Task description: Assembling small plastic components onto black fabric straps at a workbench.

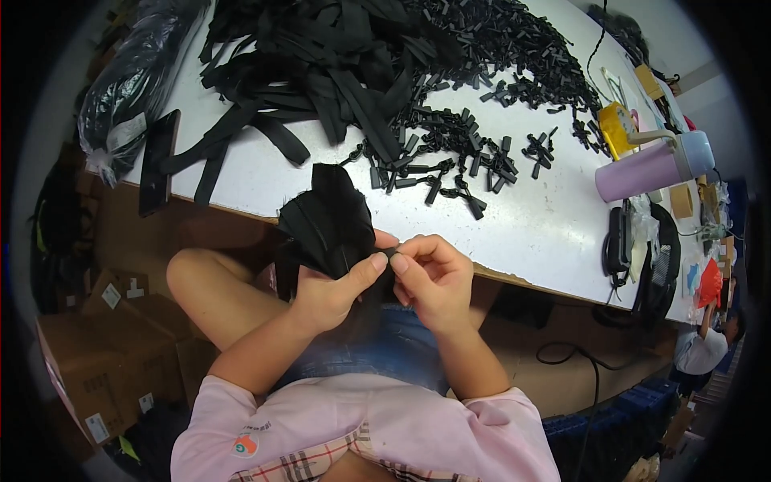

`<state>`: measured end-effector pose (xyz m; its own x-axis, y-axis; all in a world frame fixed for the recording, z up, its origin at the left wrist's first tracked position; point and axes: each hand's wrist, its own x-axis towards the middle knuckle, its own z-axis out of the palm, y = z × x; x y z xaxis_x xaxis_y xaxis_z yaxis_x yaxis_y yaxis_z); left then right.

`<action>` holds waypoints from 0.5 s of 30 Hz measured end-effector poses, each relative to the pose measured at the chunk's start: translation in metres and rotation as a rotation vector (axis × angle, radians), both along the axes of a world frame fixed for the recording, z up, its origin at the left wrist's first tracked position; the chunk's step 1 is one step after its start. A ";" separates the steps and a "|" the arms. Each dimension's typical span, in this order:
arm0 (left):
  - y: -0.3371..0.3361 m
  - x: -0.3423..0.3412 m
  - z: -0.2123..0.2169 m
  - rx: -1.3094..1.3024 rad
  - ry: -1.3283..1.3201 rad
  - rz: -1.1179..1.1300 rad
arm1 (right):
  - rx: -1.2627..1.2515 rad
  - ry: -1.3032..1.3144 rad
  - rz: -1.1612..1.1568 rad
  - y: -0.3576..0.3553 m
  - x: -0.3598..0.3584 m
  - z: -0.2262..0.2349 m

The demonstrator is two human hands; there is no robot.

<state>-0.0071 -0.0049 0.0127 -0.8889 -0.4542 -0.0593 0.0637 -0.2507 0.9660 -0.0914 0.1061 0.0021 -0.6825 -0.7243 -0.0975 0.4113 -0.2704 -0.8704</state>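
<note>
My left hand [336, 299] is closed round a bundle of black zipper tapes [325, 221], which fans upward past the table's front edge. Its thumb meets the fingertips of my right hand [434, 277]. Between the two thumbs shows a small dark piece [391, 252], pinched by my right hand; whether it is a tape end or a slider I cannot tell. Beyond my hands lie loose black zipper sliders [450, 165] with long pulls. A heap of black zipper tapes [321, 60] covers the table's far left, and a larger pile of sliders [514, 40] spreads behind.
On the white table [530, 233], a dark phone-like slab [160, 163] overhangs the left edge beside a plastic-wrapped bundle [132, 80]. Rightward are a lilac bottle [642, 170], a yellow packet [617, 128] and a black bag [658, 257]. Cardboard boxes [120, 353] stand low left; a person [703, 349] is far right.
</note>
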 end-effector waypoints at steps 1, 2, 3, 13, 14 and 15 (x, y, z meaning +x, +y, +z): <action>0.000 0.001 0.000 0.011 -0.020 -0.010 | -0.001 -0.002 0.001 -0.001 0.003 -0.001; 0.002 0.001 0.000 0.011 -0.022 -0.009 | 0.024 0.148 -0.027 -0.002 0.005 -0.003; 0.006 -0.001 0.001 -0.030 0.015 0.037 | 0.049 0.300 -0.056 -0.002 0.005 -0.004; -0.003 0.003 0.002 -0.148 -0.082 -0.045 | 0.021 -0.066 0.229 0.009 -0.007 -0.002; -0.004 0.003 0.002 -0.149 -0.082 -0.045 | 0.021 -0.066 0.229 0.009 -0.007 -0.002; -0.006 0.002 0.001 -0.178 -0.072 -0.057 | 0.019 -0.085 0.205 0.009 -0.005 -0.003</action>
<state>-0.0052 -0.0113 0.0141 -0.9101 -0.4118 -0.0468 -0.0167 -0.0765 0.9969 -0.0967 0.1149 -0.0007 -0.5102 -0.8444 -0.1633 0.5282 -0.1578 -0.8344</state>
